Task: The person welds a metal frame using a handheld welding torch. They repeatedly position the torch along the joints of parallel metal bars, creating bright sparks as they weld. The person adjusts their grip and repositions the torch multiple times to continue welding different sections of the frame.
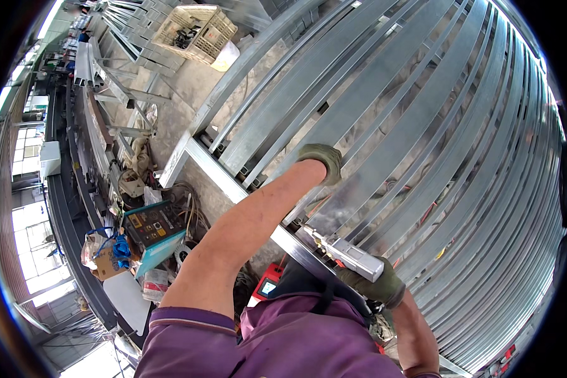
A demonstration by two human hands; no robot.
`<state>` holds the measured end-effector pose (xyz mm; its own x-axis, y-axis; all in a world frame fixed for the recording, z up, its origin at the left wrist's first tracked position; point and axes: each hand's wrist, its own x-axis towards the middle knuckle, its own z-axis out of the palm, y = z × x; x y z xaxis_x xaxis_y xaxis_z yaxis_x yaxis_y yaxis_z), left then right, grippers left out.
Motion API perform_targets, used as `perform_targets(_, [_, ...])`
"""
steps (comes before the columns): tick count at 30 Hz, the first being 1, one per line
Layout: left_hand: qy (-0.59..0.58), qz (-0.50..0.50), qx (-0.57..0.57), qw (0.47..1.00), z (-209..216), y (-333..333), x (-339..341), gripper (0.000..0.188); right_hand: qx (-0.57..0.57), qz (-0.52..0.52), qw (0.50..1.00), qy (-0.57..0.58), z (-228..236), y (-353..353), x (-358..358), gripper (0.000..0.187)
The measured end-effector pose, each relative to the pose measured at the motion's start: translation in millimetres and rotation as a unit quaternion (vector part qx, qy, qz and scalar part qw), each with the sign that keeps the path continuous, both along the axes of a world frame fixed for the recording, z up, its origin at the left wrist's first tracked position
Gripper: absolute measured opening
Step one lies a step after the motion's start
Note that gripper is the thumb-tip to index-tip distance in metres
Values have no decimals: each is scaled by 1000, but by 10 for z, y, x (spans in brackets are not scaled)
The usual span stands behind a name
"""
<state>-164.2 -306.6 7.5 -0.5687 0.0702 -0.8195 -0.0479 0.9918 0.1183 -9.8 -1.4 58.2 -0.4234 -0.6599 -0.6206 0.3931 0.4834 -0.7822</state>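
My left hand point(321, 162), in an olive work glove, is closed over a wide galvanized metal slat point(353, 107). Its fingertips are hidden under the glove's back. Lower down, beside the frame's near rail point(233, 189), my right hand point(384, 285), gloved alike, grips a silver handheld tool point(354, 257) with a narrow nozzle, which looks like a welding gun. The nozzle points left, close to the ends of the slats at the rail. Whether the tip touches metal I cannot tell. Wide and narrow slats run side by side across the frame.
A teal machine with a knobbed panel point(154, 223) stands at left among cables and boxes. The yellow crate point(195, 33) sits on the floor at the far left. A red device with a lit screen point(268, 285) is close to my body. Steel stands point(132, 94) are beyond.
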Motion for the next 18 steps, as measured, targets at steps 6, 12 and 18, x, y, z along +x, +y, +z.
perform_targets(6, [44, 66, 11, 997, 220, -297, 44, 64, 19, 1, 999, 47, 204, -8, -75, 46])
perform_targets(12, [48, 58, -63, 995, 439, -676, 40, 69, 5, 4, 997, 74, 191, 13, -17, 45])
perform_targets(18, [32, 59, -57, 996, 109, -798, 241, 69, -35, 14, 993, 116, 86, -2, 6, 44])
